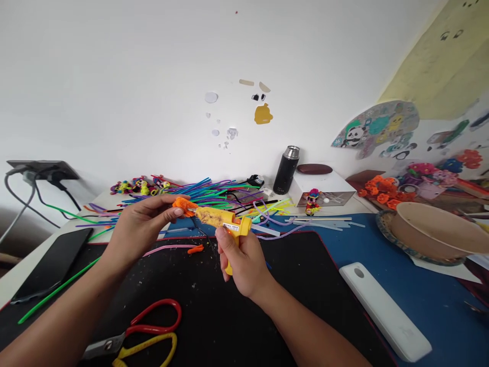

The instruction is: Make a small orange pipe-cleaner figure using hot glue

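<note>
My left hand [147,216] pinches a small orange pipe-cleaner piece [184,206] between thumb and fingers. Wrapped round the handle of a yellow hot glue gun [214,216] is my right hand [242,255]. The gun points left, its nozzle up against the orange piece; whether they touch is hard to tell. Below them, on the black mat [229,316], lies another small orange piece [195,249] beside a pink pipe cleaner [168,248]. Scissors [151,331] with one red and one yellow handle rest near the front edge of the view.
Behind my hands spreads a heap of coloured pipe cleaners [206,192]. A black thermos [286,171] and a white box [324,188] stand by the wall. A phone [55,265] lies left, a white oblong device [385,311] right, near a beige bowl [439,229].
</note>
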### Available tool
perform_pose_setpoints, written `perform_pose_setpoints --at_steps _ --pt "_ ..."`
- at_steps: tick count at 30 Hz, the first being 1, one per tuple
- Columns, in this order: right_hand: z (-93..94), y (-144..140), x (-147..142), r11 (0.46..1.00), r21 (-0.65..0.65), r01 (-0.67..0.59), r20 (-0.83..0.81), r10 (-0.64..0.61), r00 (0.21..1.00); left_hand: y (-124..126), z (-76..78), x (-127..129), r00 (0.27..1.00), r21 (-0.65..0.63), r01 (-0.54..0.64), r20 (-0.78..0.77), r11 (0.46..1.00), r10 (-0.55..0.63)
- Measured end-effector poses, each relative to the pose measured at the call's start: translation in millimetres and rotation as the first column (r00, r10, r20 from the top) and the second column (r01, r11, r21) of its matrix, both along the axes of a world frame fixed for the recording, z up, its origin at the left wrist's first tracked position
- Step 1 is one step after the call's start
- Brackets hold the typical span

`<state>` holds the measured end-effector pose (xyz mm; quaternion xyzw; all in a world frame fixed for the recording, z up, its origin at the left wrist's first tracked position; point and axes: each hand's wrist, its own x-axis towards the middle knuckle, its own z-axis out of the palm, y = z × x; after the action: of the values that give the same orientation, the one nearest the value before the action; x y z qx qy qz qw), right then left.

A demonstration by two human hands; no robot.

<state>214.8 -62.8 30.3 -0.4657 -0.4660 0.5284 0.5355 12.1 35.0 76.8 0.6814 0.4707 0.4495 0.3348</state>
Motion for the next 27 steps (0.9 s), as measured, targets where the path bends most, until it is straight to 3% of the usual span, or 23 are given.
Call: perform_pose_setpoints --at_steps 27 --pt "1.9 -0.2 0.5 0.999 -0.002 0.04 -0.005 -0.04 0.999 -1.8 -1.0 4.9 0.995 -0.002 0.084 0.046 0.996 -0.084"
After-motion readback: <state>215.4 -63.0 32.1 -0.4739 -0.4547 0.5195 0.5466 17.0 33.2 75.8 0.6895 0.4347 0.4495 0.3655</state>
